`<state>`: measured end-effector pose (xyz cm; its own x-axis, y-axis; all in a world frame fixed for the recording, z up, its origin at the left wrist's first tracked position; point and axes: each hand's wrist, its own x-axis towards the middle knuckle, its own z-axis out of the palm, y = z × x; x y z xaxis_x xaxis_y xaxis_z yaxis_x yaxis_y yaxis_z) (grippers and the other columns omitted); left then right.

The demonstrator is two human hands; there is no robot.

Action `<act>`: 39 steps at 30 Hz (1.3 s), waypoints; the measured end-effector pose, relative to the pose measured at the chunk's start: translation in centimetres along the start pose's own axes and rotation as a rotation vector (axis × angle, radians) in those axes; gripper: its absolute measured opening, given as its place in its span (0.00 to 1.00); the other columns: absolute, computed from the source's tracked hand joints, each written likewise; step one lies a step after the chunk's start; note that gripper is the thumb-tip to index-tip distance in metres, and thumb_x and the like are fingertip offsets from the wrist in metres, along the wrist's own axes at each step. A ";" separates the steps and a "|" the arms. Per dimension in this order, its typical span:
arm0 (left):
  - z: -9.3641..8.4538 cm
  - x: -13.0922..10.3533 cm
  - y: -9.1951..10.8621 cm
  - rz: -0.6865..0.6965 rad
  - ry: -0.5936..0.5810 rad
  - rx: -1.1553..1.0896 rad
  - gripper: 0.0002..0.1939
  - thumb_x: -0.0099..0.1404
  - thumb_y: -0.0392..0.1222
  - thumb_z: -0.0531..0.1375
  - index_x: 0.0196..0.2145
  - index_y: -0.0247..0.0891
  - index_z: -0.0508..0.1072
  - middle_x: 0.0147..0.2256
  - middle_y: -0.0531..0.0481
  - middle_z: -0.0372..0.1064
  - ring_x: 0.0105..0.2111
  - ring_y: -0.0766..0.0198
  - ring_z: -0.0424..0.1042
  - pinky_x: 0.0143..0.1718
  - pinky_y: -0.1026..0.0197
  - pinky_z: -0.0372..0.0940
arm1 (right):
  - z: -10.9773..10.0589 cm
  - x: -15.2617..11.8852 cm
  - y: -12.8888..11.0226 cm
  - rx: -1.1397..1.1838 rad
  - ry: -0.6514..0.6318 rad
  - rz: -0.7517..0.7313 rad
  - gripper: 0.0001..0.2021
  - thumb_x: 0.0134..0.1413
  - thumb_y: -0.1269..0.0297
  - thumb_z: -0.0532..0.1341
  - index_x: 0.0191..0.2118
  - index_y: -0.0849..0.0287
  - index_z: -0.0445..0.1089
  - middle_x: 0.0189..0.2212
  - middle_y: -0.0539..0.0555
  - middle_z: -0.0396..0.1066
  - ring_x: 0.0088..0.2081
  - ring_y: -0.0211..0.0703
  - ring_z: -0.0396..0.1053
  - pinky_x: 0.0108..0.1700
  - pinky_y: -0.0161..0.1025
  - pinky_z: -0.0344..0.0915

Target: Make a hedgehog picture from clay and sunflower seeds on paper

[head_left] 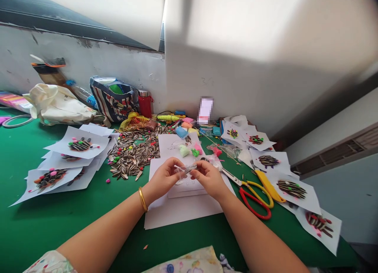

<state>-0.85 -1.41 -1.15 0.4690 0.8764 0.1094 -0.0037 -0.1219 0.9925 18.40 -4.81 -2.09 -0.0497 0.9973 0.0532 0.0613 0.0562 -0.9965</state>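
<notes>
At the near edge of the green table [88, 225], patterned fabric shows between the person's forearms. Beyond it, both hands meet above a stack of white paper [183, 218]: the left hand [168, 176], below a gold bangle [143, 199], and the right hand [208, 178] pinch a crumpled clear plastic wrapper [186, 171] between their fingertips. Scissors with red and yellow handles [256, 196] lie just right of the paper, beside a yellow strip [269, 185]. Just past the hands sit pale green, bright green and pink lumps of modelling clay [195, 151]. Striped sunflower seeds [132, 156] spread to the left, and seed-decorated sheets flank both sides. Farther back, a red bottle [145, 104] stands beside a striped tote bag [113, 99] near the wall.
</notes>
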 end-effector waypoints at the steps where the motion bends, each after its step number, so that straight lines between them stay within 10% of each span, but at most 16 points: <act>1: 0.0 0.0 0.0 0.040 -0.010 0.071 0.11 0.61 0.41 0.62 0.42 0.39 0.70 0.40 0.47 0.70 0.34 0.63 0.71 0.35 0.60 0.68 | 0.1 0.0 0.0 -0.003 0.004 -0.001 0.16 0.50 0.52 0.67 0.39 0.56 0.69 0.28 0.49 0.69 0.29 0.41 0.70 0.33 0.41 0.68; 7: -0.8 -0.3 1.0 0.199 -0.100 0.347 0.22 0.60 0.33 0.53 0.50 0.43 0.75 0.49 0.46 0.72 0.51 0.55 0.70 0.53 0.53 0.65 | 0.2 0.1 -0.2 -0.029 0.061 -0.010 0.14 0.48 0.57 0.67 0.39 0.56 0.70 0.29 0.49 0.69 0.29 0.39 0.66 0.30 0.37 0.63; 13: -0.6 -0.4 0.7 0.122 0.032 0.390 0.15 0.63 0.48 0.61 0.45 0.39 0.77 0.42 0.44 0.76 0.42 0.55 0.74 0.43 0.55 0.70 | 0.4 -0.3 -0.4 -0.042 0.057 -0.002 0.15 0.47 0.57 0.68 0.40 0.57 0.70 0.30 0.50 0.69 0.31 0.40 0.66 0.32 0.37 0.63; 31: 0.5 -0.2 0.6 -0.121 0.179 -0.195 0.14 0.56 0.47 0.68 0.36 0.36 0.77 0.31 0.49 0.74 0.29 0.63 0.72 0.32 0.59 0.71 | 0.2 -0.4 -0.9 0.020 -0.007 -0.026 0.12 0.52 0.55 0.65 0.28 0.58 0.68 0.23 0.49 0.68 0.27 0.38 0.66 0.32 0.37 0.63; 39: -0.3 -0.3 1.2 0.012 0.098 0.054 0.13 0.60 0.49 0.65 0.37 0.37 0.79 0.36 0.46 0.73 0.36 0.61 0.71 0.38 0.59 0.67 | 0.9 -0.9 -1.2 -0.023 -0.083 0.057 0.13 0.52 0.56 0.65 0.25 0.57 0.64 0.20 0.47 0.66 0.24 0.36 0.61 0.28 0.35 0.59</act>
<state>-1.22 -1.68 -0.01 0.3806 0.9158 0.1285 0.0399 -0.1551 0.9871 17.45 -5.84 -0.99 -0.1278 0.9917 -0.0104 0.0893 0.0011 -0.9960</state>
